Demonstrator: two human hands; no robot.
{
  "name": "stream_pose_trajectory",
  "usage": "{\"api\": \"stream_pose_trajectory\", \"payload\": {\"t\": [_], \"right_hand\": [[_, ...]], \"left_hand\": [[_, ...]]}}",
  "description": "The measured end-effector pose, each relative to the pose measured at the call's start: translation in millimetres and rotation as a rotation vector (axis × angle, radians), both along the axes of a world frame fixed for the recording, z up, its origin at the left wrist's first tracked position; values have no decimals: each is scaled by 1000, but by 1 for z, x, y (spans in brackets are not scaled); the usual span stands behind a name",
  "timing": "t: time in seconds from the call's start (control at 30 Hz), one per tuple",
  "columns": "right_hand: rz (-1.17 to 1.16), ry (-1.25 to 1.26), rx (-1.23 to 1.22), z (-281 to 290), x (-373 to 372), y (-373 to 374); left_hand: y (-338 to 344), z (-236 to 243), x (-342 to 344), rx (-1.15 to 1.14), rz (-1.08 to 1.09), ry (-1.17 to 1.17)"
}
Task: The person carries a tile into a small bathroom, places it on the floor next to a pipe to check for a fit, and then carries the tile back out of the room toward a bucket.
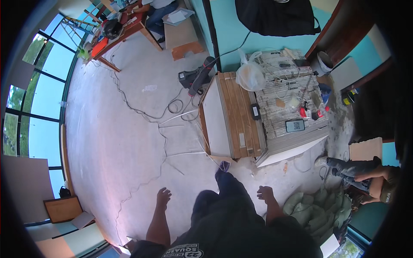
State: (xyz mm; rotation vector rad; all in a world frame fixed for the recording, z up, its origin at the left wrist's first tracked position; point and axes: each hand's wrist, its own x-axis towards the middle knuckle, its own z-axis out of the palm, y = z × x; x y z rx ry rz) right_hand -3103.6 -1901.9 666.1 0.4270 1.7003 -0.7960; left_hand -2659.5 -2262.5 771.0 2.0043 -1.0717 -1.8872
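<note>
Toward 2 o'clock from the middle of the view, a stack of flat brown boxes and pale slabs (234,99) stands on the floor (107,129), apart from both hands. On top, a phone (295,125) lies at 3 o'clock near the near edge, and a plastic bag (251,78) sits at 1 o'clock. The left hand (163,198), at 7 o'clock, hangs with fingers parted and loosely curled, nothing visible in its hold; the right hand (265,193), at 5 o'clock, is likewise half open and apparently empty. A dark shoe (223,167) rests by the foot of the stack, close to thin pale strips (183,153). A cable (165,146) winds from 10 o'clock toward 7. Risk lies chiefly underfoot: a step to the left could hook the cable or slide on a strip, costing balance. An arm swept across the near edge could knock the phone down. Farther out are a dark tool (193,79) at 12 o'clock, a green cloth heap (318,208) at 4, a seated person (365,174) beyond it, and a table (144,30) at 11.
</note>
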Motion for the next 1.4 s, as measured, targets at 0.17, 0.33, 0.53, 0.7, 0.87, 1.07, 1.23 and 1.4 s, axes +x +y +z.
{"api": "stream_pose_trajectory", "payload": {"t": [0.17, 0.33, 0.53, 0.7, 0.87, 1.07, 1.23, 1.4], "right_hand": [[-234, 26, -195, 11, 35, -100], [-472, -120, -393, 25, 40, -224], [-894, -171, -409, -26, 44, -309], [-1336, -149, -389, -67, 59, -353], [-1515, 12, -245, -73, 67, -355], [-1476, 245, -46, -73, 76, -362], [-1277, 293, 84, -67, 75, -364], [-1254, 346, 163, -66, 72, -376]], "left_hand": [[-121, -29, -123, 13, -337, -77], [-217, -75, -279, -162, -787, -6], [-293, -139, -470, -672, -1184, -21], [-388, -206, -554, -848, -1146, 121], [-417, -237, -616, -928, -1204, 273], [-432, -241, -618, -940, -1184, 226], [-434, -239, -624, -922, -1177, 244], [-444, -237, -626, -758, -1295, 288]]}}
